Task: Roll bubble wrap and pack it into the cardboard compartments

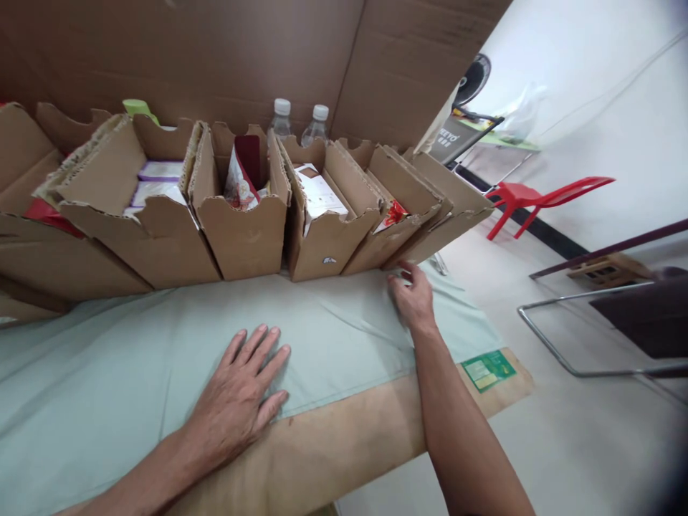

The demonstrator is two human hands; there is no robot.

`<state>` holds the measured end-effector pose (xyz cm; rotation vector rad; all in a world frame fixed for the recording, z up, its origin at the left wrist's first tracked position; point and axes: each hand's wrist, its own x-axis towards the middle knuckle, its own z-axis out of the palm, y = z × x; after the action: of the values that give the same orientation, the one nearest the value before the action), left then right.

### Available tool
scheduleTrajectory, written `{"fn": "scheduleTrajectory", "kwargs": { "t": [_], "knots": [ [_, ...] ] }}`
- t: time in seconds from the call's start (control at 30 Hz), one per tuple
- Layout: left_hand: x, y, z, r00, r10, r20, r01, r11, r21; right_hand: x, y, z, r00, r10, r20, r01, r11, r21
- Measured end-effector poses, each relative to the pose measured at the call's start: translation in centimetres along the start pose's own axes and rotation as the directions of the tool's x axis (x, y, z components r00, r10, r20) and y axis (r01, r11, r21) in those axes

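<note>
My left hand [241, 387] lies flat on a pale green cloth [204, 319], fingers spread and nothing held. Over the cloth's right part, my right hand [413, 295] is bent at the fingers, close to the foot of the rightmost cardboard bins. Its fingertips are slightly blurred, and whatever they hold, if anything, is hidden. Faint creases run through the cloth between both hands. Behind stands a row of cut cardboard bins; one bin [244, 240] contains a dark red and white packet [243, 175], and another bin [322, 247] a white box [321, 193].
A tall cardboard panel [241, 57] rises behind the bins, with two clear bottles [280, 118] before it. The brown table edge [344, 423] bears a green label [489, 369]. On the floor at right are a red chair [529, 193] and a metal-framed chair [548, 358].
</note>
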<state>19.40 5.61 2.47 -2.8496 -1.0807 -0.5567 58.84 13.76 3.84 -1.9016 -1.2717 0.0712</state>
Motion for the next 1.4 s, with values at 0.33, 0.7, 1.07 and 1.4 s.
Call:
{"fn": "scheduleTrajectory", "kwargs": {
  "t": [0.33,0.7,1.07,1.4],
  "knots": [
    [0.2,0.2,0.0,0.998,-0.047,0.041,0.050,0.997,-0.067,-0.9,-0.9,0.9,0.996,-0.082,0.046,0.083,0.996,-0.025],
    [1.0,0.2,-1.3,0.978,-0.090,0.189,0.119,0.982,-0.147,-4.1,-6.5,2.7,0.919,-0.360,0.161,0.355,0.933,0.062],
    [0.9,0.0,-1.1,0.982,-0.103,0.159,0.149,0.937,-0.316,-4.2,-26.4,2.9,0.765,-0.566,0.305,0.482,0.819,0.312],
    [1.5,-5.0,-2.9,0.528,-0.774,-0.351,0.333,0.568,-0.752,-5.8,-27.2,3.0,0.788,-0.527,0.318,0.543,0.839,0.044]
  ]
}}
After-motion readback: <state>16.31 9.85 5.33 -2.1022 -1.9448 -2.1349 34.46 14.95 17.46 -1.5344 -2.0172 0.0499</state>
